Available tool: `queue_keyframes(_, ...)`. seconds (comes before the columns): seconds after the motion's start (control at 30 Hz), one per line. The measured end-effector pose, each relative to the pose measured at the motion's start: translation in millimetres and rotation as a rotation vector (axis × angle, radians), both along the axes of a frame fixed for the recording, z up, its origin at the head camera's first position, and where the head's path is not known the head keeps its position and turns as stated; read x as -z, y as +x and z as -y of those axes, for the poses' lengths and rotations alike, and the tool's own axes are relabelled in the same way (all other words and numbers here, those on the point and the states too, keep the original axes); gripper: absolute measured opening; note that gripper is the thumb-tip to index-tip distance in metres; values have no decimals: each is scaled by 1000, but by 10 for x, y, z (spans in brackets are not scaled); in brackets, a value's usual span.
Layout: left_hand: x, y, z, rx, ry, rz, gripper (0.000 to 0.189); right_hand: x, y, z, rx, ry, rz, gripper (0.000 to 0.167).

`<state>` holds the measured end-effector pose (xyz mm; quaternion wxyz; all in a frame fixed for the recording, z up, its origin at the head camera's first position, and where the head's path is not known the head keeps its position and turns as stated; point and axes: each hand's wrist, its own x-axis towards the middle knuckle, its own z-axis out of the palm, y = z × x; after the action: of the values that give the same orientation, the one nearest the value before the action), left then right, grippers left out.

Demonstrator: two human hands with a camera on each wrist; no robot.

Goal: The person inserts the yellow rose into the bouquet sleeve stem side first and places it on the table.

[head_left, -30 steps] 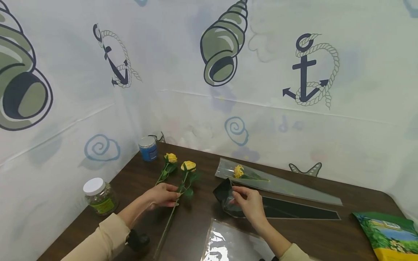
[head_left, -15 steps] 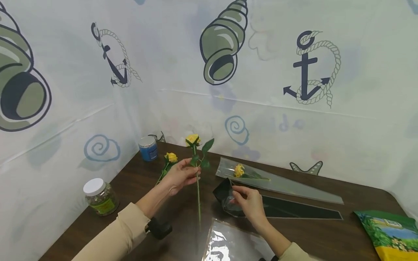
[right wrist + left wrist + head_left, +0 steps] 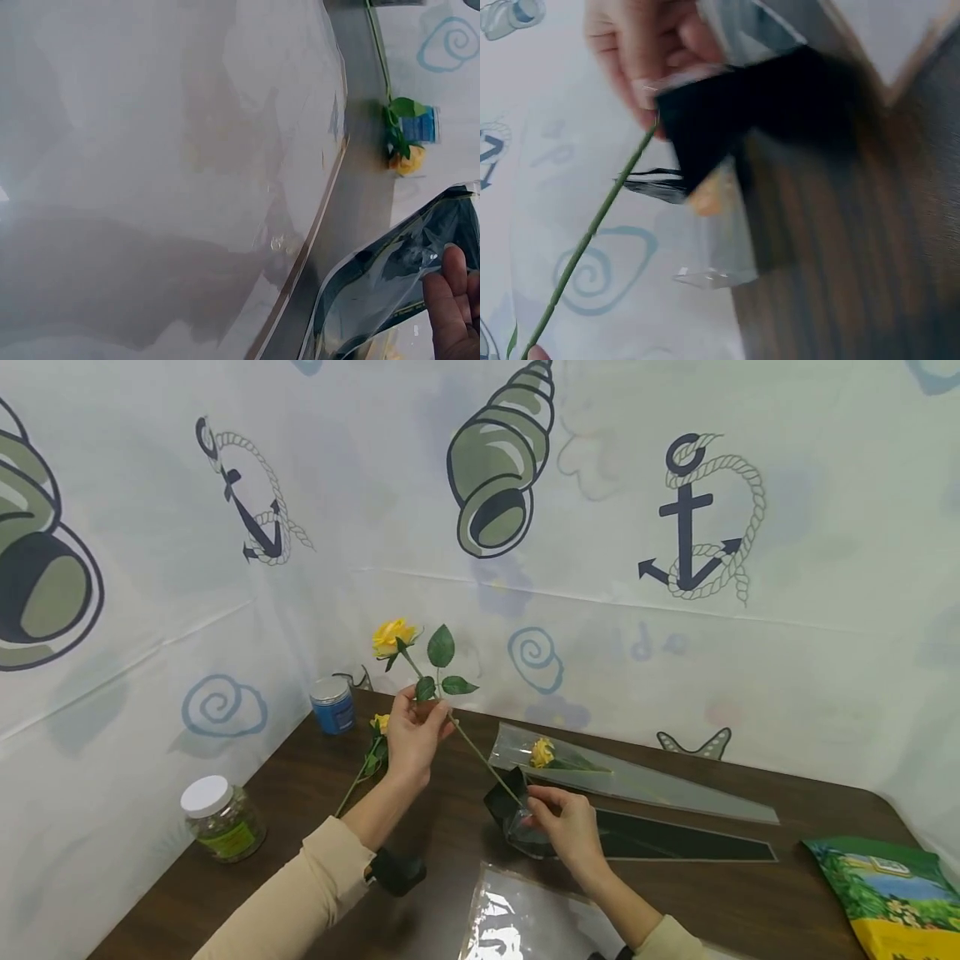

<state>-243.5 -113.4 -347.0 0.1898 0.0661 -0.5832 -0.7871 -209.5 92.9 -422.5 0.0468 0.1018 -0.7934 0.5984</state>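
Left hand (image 3: 415, 735), thumb and fingers together: pinching a yellow rose (image 3: 393, 637) high on its stem, presumably leaving the lower end free. Right hand (image 3: 573, 833), likewise together: pinching the mouth of a black-and-clear flower sleeve (image 3: 678, 837), apparently spreading the film. Clear plastic sheet (image 3: 534, 920): lying nearest, bottom cut off. Stem end (image 3: 646, 141): slanting to the sleeve's mouth, tip not showing. Farther sleeve (image 3: 675, 792): bearing another rose (image 3: 542, 753), inside or atop being unclear.

Passing room separates the white-lidded jar (image 3: 222, 822) from the lying rose (image 3: 375, 755); a stem (image 3: 592, 229) (slanting) bars the gap beside right hand (image 3: 572, 828).
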Motion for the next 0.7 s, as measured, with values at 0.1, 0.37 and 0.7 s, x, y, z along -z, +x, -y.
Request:
queue_keyframes(0.1,92,45,-1,-26,-54,-33,33,-4,-5,4,10,8,0,20)
queue_keyframes(0.37,326,181,-137,0,-204,-75,33,-55,-2,26,12,43,-42,19)
queue_keyframes(0.7,527,338,-322,45,-380,-23,32,-123,18,127,-17,-44,-21,24)
